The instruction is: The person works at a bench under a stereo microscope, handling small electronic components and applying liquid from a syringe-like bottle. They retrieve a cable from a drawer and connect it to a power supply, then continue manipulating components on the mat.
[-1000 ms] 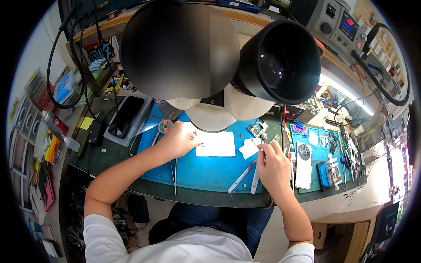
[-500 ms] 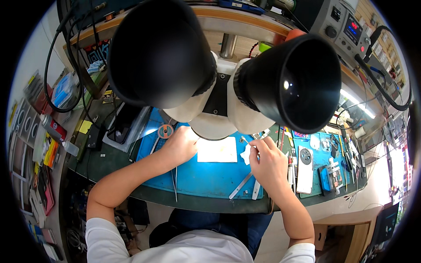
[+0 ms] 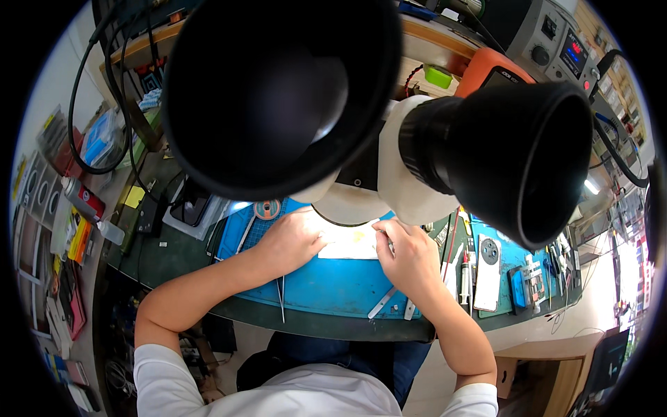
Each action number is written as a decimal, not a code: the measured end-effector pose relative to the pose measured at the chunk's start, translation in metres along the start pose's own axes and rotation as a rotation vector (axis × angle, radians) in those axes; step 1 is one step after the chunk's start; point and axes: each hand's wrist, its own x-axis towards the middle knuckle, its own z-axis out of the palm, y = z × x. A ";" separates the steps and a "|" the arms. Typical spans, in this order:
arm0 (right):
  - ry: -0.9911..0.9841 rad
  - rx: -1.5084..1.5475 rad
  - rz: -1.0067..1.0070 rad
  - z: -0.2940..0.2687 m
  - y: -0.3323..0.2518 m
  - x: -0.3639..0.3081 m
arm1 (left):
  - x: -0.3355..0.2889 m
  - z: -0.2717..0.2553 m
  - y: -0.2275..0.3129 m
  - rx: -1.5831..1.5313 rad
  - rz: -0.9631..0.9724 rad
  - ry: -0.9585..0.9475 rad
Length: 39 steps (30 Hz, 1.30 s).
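Observation:
A white sheet [image 3: 347, 250] lies brightly lit on the blue work mat [image 3: 333, 285], under the microscope [image 3: 351, 205]. At its left edge rests my left hand [image 3: 293, 238], fingers curled together; their tips are partly hidden, and I cannot make out what they hold. My right hand [image 3: 410, 256] is at the sheet's right edge, pinching a thin cotton swab [image 3: 376, 226] whose pale tip points in over the sheet. Whatever lies directly beneath the microscope head is hidden.
Two large black eyepieces [image 3: 278, 111] block much of the upper view. Tweezers [image 3: 281, 300] and a flat metal blade [image 3: 381, 304] lie near the front edge. A phone back panel [image 3: 488, 274] and a syringe [image 3: 465, 279] are at right, a solder spool [image 3: 267, 209] at left.
My right hand has moved left, bringing the swab over the sheet. My left hand has shifted slightly right and down onto the sheet's edge. The view has tilted, so the eyepieces appear larger and lower.

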 end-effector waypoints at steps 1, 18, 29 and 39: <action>-0.007 -0.013 0.014 0.001 0.001 -0.001 | -0.001 -0.002 0.001 -0.012 0.002 0.007; -0.068 0.236 0.191 -0.001 0.002 -0.001 | -0.014 -0.012 -0.029 0.305 0.135 0.109; -0.266 0.779 0.447 -0.014 -0.005 0.000 | -0.094 -0.118 0.005 0.343 -0.095 0.433; -0.479 0.793 0.449 -0.026 -0.026 0.005 | -0.244 -0.216 -0.107 0.871 -0.727 0.835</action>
